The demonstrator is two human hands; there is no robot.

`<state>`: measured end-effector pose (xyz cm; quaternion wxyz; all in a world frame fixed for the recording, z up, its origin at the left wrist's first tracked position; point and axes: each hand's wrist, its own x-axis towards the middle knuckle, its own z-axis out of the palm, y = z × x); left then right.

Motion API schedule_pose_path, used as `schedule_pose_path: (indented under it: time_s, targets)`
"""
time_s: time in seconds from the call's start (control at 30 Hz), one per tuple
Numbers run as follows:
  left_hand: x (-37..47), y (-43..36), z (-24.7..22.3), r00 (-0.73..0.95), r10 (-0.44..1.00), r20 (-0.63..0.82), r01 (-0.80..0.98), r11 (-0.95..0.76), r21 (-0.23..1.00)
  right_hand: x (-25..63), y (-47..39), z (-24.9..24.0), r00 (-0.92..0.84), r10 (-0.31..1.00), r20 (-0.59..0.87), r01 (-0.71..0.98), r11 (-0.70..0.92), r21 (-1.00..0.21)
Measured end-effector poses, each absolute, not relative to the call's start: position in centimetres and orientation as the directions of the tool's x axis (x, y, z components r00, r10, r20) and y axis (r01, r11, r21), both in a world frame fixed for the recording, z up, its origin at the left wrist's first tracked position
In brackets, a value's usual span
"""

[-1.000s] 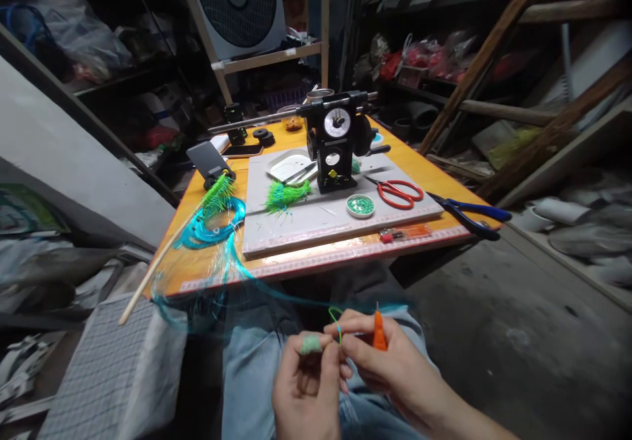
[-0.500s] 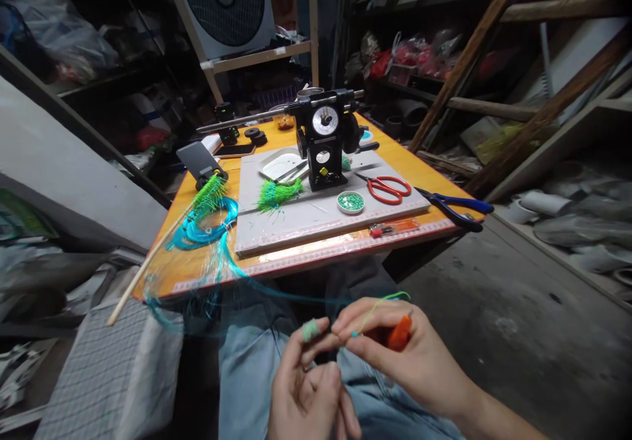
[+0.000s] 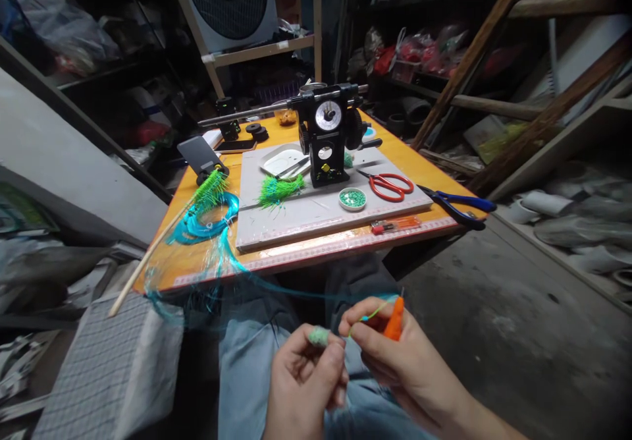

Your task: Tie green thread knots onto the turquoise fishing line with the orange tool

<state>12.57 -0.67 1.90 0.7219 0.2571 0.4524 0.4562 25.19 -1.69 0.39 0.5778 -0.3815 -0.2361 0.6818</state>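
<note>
Low over my lap, my right hand keeps an orange-handled tool with a thin metal tip against its palm. Its thumb and forefinger pinch a bright green line, which has a small turquoise knot or bead on it. Close beside it, my left hand has thumb and forefinger pressed together; whatever they grip is too small to make out. Pale green tape wraps that forefinger. Blue filament stretches from a coil on the table towards my right hand.
On the orange table, a grey board carries a black winding machine, red scissors, a dish of green beads and a green bristly bundle. Blue-handled pliers overhang the right edge. A wooden stick juts out left.
My left thumb has closed against its taped forefinger. My right hand has turned, so the orange tool now stands more upright, and the fingertips of both hands have moved slightly apart.
</note>
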Motion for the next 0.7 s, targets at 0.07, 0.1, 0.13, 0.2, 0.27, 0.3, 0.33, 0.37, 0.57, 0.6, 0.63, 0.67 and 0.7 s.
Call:
schedule_pose_path:
  time_s: [0.07, 0.1, 0.13, 0.2, 0.27, 0.3, 0.33, 0.37, 0.57, 0.6, 0.63, 0.67, 0.7]
  targets:
    - [12.8, -0.7, 1.5, 0.176, 0.908, -0.38, -0.463, 0.417, 0.782, 24.9, -1.7, 0.4, -0.08, 0.95, -0.301, -0.66, -0.277, -0.699]
    - [12.9, -0.8, 1.3, 0.18, 0.917, -0.357, -0.484, 0.398, 0.779, 24.7, -1.6, 0.5, -0.093, 0.946, -0.311, -0.675, -0.289, -0.678]
    - [13.0, -0.8, 1.1, 0.183, 0.926, -0.331, -0.505, 0.378, 0.776, 24.6, -1.6, 0.6, -0.109, 0.942, -0.318, -0.688, -0.302, -0.659]
    - [13.2, -0.8, 0.7, 0.19, 0.942, -0.278, -0.538, 0.336, 0.773, 24.5, -1.5, 0.8, -0.13, 0.934, -0.333, -0.705, -0.323, -0.632]
    - [13.4, -0.8, 0.5, 0.202, 0.953, -0.226, -0.564, 0.302, 0.769, 24.4, -1.5, 0.9, -0.147, 0.925, -0.35, -0.706, -0.346, -0.618]
    - [13.4, -0.8, 0.4, 0.211, 0.954, -0.213, -0.573, 0.297, 0.764, 24.3, -1.5, 1.0, -0.152, 0.921, -0.358, -0.706, -0.354, -0.613]
    - [13.5, -0.8, 0.5, 0.22, 0.953, -0.209, -0.578, 0.3, 0.759, 24.3, -1.5, 1.0, -0.155, 0.919, -0.363, -0.704, -0.36, -0.611]
    - [13.5, -0.7, 0.6, 0.228, 0.95, -0.212, -0.579, 0.307, 0.755, 24.3, -1.5, 1.0, -0.158, 0.917, -0.367, -0.703, -0.365, -0.61]
    - [13.4, -0.7, 0.9, 0.244, 0.939, -0.241, -0.566, 0.34, 0.751, 24.2, -1.4, 0.8, -0.16, 0.919, -0.36, -0.711, -0.36, -0.604]
    - [13.4, -0.7, 0.9, 0.246, 0.94, -0.238, -0.569, 0.338, 0.75, 24.1, -1.4, 0.8, -0.16, 0.919, -0.359, -0.71, -0.36, -0.605]
    - [13.4, -0.7, 0.8, 0.247, 0.94, -0.234, -0.571, 0.336, 0.749, 24.1, -1.3, 0.8, -0.166, 0.918, -0.359, -0.709, -0.364, -0.604]
    - [13.4, -0.7, 0.7, 0.247, 0.94, -0.234, -0.573, 0.336, 0.747, 24.1, -1.3, 0.9, -0.171, 0.918, -0.359, -0.708, -0.368, -0.602]
    - [13.4, -0.7, 0.7, 0.247, 0.941, -0.233, -0.575, 0.336, 0.746, 24.1, -1.3, 0.9, -0.176, 0.918, -0.355, -0.709, -0.368, -0.601]
